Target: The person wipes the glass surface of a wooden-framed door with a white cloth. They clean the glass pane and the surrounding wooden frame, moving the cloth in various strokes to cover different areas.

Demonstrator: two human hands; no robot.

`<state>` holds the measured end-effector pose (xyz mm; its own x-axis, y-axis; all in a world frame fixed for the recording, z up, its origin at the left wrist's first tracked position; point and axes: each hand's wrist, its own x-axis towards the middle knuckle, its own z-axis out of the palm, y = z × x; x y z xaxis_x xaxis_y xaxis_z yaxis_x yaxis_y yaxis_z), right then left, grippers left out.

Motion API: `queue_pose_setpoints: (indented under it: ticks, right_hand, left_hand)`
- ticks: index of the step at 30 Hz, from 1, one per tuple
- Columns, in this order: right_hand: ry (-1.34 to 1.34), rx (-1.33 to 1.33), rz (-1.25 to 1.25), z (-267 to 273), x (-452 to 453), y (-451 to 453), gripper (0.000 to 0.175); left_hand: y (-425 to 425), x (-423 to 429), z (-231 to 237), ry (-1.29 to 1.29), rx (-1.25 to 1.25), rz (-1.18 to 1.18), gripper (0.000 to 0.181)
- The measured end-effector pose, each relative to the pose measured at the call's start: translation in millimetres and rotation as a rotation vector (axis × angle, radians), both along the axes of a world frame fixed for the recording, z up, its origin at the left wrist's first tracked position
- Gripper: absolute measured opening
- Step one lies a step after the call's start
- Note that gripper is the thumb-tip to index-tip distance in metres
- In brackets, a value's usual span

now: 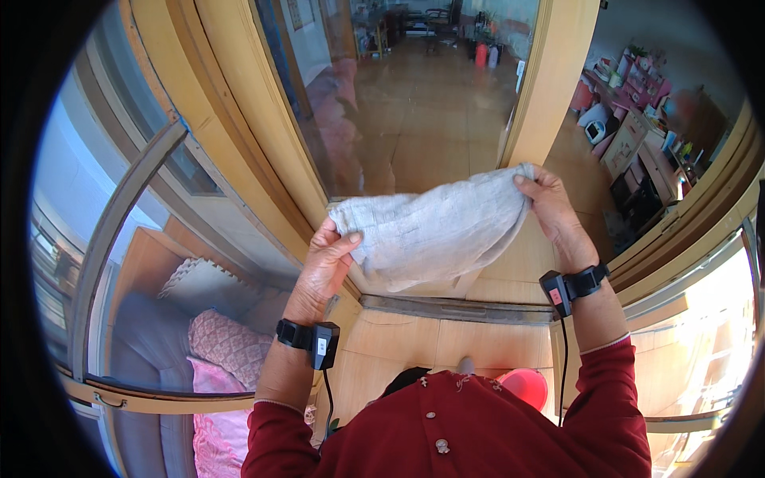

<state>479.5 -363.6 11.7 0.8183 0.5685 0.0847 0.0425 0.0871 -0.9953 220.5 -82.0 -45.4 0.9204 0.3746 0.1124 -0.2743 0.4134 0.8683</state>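
A pale grey-white cloth (436, 233) is stretched between my two hands in front of a glass-paned door (412, 107) with a light wooden frame. My left hand (327, 260) pinches the cloth's left corner between thumb and fingers. Somewhat higher, my right hand (547, 197) grips its right end, with the thumb on the near side. The middle of the cloth sags between them and covers the lower part of the door. Each wrist wears a black strap with a small black device and a cable.
A red plastic basin (526, 387) stands on the floor beside me, partly hidden by my body. A window frame (173, 406) with a small handle crosses the left, over a grey sofa (134, 340) with pink covers. A cluttered desk (651, 143) stands in the room at right.
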Motion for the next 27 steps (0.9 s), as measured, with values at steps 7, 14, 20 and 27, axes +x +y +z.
queue_pose_setpoints:
  ticks: [7, 14, 20, 27]
  right_hand:
    - [-0.116, -0.421, -0.012, -39, -4, -23, 0.023]
    - [-0.02, -0.042, -0.202, -30, -25, -36, 0.022]
    - [0.127, -0.066, -0.323, -30, -37, -30, 0.022]
    - [-0.182, -0.198, 0.084, -25, -40, -42, 0.047]
  left_hand:
    - [0, 8, -11, 0.272, 0.248, 0.193, 0.027]
    - [6, 25, -16, 0.383, 0.571, 0.19, 0.018]
    - [8, 28, -20, 0.659, 0.19, 0.205, 0.02]
    - [15, 16, -26, 0.299, 0.295, 0.019, 0.055]
